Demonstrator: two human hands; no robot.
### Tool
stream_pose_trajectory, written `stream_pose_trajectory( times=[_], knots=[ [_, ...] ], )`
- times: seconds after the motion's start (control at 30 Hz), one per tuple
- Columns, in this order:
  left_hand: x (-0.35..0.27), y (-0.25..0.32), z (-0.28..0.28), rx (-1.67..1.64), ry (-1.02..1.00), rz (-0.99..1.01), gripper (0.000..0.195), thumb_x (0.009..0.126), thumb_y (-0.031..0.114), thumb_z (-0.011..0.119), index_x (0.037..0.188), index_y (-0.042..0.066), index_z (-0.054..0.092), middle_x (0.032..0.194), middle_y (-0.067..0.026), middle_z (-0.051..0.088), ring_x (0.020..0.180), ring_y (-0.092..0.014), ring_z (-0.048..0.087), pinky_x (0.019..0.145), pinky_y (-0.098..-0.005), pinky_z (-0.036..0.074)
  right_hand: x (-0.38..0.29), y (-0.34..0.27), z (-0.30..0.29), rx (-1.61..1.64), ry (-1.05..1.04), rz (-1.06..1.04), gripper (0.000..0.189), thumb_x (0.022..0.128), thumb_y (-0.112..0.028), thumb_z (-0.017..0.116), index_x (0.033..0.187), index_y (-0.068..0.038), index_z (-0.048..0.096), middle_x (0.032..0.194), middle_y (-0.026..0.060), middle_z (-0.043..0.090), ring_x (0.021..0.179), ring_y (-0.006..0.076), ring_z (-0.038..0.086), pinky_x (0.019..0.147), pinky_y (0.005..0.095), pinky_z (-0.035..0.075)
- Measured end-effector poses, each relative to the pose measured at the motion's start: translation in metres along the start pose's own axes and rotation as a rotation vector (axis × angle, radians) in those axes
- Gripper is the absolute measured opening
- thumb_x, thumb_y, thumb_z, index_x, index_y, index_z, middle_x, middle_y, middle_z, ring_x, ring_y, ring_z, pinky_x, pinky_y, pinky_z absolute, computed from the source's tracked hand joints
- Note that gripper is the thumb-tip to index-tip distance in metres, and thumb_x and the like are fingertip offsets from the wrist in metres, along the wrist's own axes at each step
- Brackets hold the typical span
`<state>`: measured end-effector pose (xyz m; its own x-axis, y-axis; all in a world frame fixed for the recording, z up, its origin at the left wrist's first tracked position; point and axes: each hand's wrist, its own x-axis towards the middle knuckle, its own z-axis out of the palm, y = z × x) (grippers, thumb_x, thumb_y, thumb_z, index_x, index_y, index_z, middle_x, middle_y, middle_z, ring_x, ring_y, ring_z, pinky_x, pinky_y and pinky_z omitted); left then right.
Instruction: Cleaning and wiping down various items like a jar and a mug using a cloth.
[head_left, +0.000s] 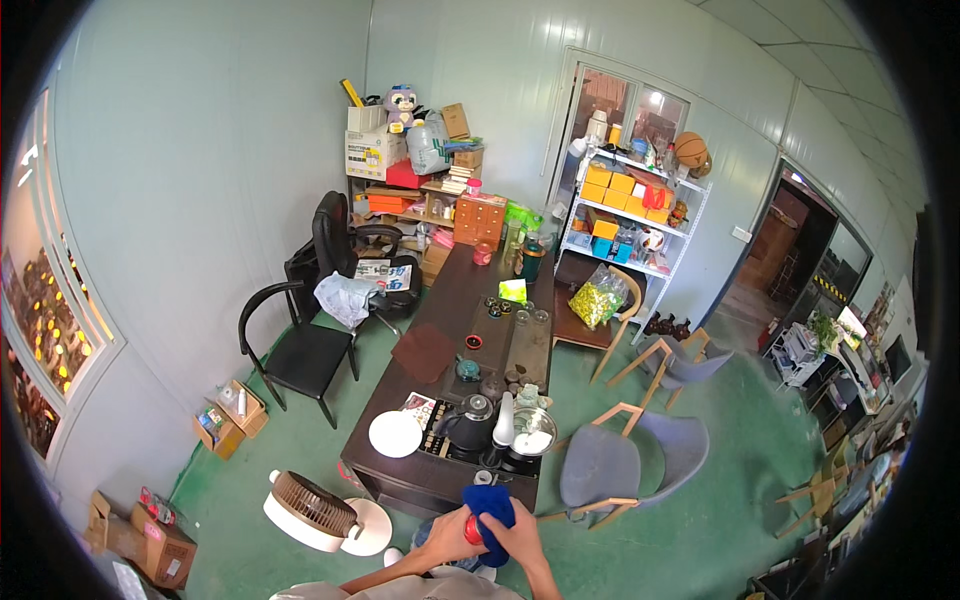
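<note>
Close to my body, at the near end of a dark wooden tea table (375, 435), my left hand (448, 534) is closed around a small red object (472, 529), mostly hidden by fingers and cloth. My right hand (520, 531) grips a dark blue cloth (491, 508) pressed against that red object. Just beyond my hands, the table carries a small glass cup (482, 478), a black kettle (471, 422), a glass pot (534, 431) and a round white plate or lid (395, 434). A teal teapot (467, 369) stands farther back.
On the floor at left are a white fan (315, 514), a black armchair (307, 356) and cardboard boxes (165, 547). Grey chairs (600, 465) with wooden legs stand to the right of the table. A loaded white metal shelf (637, 217) is against the back wall.
</note>
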<state>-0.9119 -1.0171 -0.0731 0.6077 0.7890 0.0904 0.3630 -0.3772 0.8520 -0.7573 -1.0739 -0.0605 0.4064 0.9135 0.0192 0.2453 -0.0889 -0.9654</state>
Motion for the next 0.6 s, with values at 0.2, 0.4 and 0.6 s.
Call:
stream_pose_trajectory(
  times=[0.2, 0.4, 0.6],
  knots=[
    [0.013, -0.021, 0.008, 0.047, -0.103, -0.105, 0.050, 0.066, 0.022, 0.078, 0.110, 0.008, 0.059, 0.104, -0.0185, 0.068, 0.100, -0.042, 0.063, 0.085, -0.0463, 0.052, -0.016, 0.007, 0.015, -0.181, -0.010, -0.197, 0.077, 0.067, -0.032, 0.089, 0.129, -0.002, 0.054, 0.109, 0.0169, 0.055, 0.104, 0.0328, 0.055, 0.094, 0.0400, 0.045],
    [0.010, -0.017, 0.001, 0.039, -0.196, -0.086, 0.051, 0.067, 0.020, 0.076, 0.113, 0.008, 0.058, 0.099, -0.0208, 0.068, 0.098, -0.042, 0.064, 0.084, -0.0469, 0.052, -0.013, 0.017, 0.008, -0.127, 0.019, -0.186, 0.057, 0.073, -0.031, 0.086, 0.116, -0.003, 0.061, 0.108, 0.0147, 0.060, 0.097, 0.0265, 0.061, 0.087, 0.0376, 0.049],
    [0.008, -0.011, 0.002, -0.013, -0.228, 0.010, 0.064, 0.064, 0.024, 0.081, 0.121, 0.009, 0.055, 0.106, -0.0218, 0.067, 0.099, -0.041, 0.065, 0.085, -0.0440, 0.054, -0.011, 0.041, -0.007, 0.078, 0.021, 0.054, 0.042, 0.084, -0.017, 0.077, 0.119, -0.001, 0.060, 0.108, 0.0075, 0.068, 0.098, 0.0136, 0.061, 0.090, 0.0309, 0.049]
  ],
)
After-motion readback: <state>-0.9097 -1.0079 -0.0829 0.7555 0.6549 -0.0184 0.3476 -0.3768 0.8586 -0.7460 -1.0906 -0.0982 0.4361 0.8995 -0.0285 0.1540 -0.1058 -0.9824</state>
